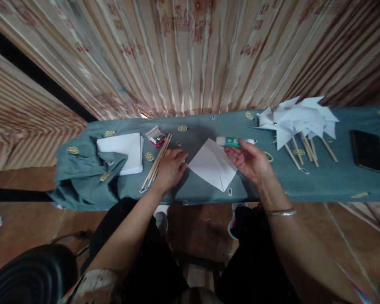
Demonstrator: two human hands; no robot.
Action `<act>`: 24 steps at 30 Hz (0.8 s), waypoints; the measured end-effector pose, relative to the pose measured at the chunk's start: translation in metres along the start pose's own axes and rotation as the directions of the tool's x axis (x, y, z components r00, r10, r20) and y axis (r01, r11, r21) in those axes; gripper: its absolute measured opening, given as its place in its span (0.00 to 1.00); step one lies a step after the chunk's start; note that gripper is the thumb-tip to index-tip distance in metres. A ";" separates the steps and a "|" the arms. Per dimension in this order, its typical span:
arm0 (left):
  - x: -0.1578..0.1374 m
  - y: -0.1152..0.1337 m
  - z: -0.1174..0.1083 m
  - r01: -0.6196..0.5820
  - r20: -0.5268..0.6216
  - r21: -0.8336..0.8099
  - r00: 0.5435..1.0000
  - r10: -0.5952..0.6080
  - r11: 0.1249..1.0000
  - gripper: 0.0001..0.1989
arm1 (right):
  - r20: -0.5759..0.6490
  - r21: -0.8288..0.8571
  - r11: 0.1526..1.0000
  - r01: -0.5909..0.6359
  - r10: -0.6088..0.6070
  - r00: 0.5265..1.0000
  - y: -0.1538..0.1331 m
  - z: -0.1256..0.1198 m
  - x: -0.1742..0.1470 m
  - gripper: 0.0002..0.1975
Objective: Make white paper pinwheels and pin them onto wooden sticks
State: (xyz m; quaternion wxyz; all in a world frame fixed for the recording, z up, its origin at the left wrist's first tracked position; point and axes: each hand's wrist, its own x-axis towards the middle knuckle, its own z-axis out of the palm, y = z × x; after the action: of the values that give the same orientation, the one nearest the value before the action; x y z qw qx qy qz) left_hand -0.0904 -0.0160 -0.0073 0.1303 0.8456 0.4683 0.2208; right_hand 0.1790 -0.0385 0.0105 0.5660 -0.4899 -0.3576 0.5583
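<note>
At the left of the frame a stack of white paper [122, 150] lies on the counter [319, 181], partly under a fold of the grey-green cloth. Right of it sit a small box of pins [156, 137] and a bundle of wooden sticks [156, 162]. The left hand [171, 169] rests flat beside the sticks, its grip loose and holding nothing, fingertips at the edge of a folded paper sheet [213, 164] in the middle. The right hand [251, 162] hovers just right of the sheet, fingers closed around a glue stick [232, 141]. Further right lie paper pinwheels [296, 120] and a black phone [368, 150].
</note>
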 end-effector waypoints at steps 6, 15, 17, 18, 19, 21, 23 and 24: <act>0.002 -0.012 0.004 0.239 -0.031 -0.655 0.939 -0.342 0.717 0.12 | 0.013 0.161 0.979 -0.127 0.127 0.992 0.003 0.015 -0.004 0.13; 0.002 0.021 -0.003 0.278 0.240 -0.960 0.873 -0.424 0.028 0.20 | 0.169 0.259 0.941 -0.217 0.177 0.970 0.014 0.043 -0.013 0.12; 0.003 0.022 -0.002 0.276 0.242 -0.961 0.873 -0.422 0.020 0.20 | 0.180 0.272 0.936 -0.223 0.178 0.967 0.014 0.044 -0.013 0.11; 0.004 0.022 -0.002 0.277 0.243 -0.961 0.873 -0.423 0.021 0.20 | 0.178 0.277 0.934 -0.225 0.180 0.967 0.015 0.044 -0.012 0.11; 0.004 0.022 -0.002 0.280 0.244 -0.960 0.873 -0.423 0.025 0.20 | 0.172 0.281 0.933 -0.225 0.181 0.968 0.015 0.044 -0.012 0.10; 0.005 0.022 -0.001 0.290 0.249 -0.956 0.873 -0.420 0.036 0.20 | 0.163 0.285 0.932 -0.223 0.182 0.970 0.015 0.044 -0.011 0.10; 0.005 0.022 -0.001 0.297 0.252 -0.954 0.876 -0.412 0.047 0.20 | 0.166 0.286 0.931 -0.226 0.184 0.969 0.016 0.043 -0.011 0.11; 0.005 0.022 -0.001 0.299 0.254 -0.953 0.877 -0.408 0.049 0.20 | 0.171 0.287 0.930 -0.228 0.185 0.968 0.016 0.043 -0.011 0.11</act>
State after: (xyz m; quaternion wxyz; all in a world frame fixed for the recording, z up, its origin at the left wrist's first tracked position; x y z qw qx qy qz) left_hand -0.0727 -0.0234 0.0038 0.6736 0.4038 0.4083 0.4654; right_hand 0.1319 -0.0443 0.0084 0.5460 -0.3908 -0.2528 0.6966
